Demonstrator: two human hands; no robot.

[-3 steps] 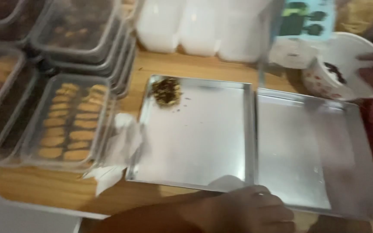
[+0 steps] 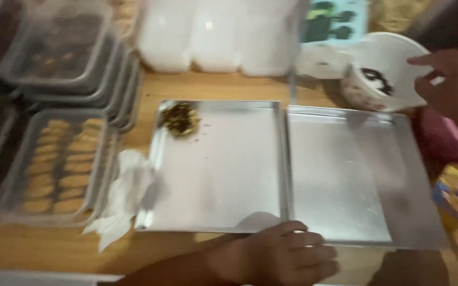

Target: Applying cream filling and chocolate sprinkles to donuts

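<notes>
The left hand [image 2: 287,254] lay curled, holding nothing, at the near rims of two metal trays [image 2: 340,180], one bearing one dark heap [image 2: 180,117], while farther off the right hand [image 2: 449,87] gripped one white bowl [image 2: 385,71].

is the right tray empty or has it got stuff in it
Empty. The right tray shows only bare metal, while the left tray holds a dark crumbly pile in its far corner.
</notes>
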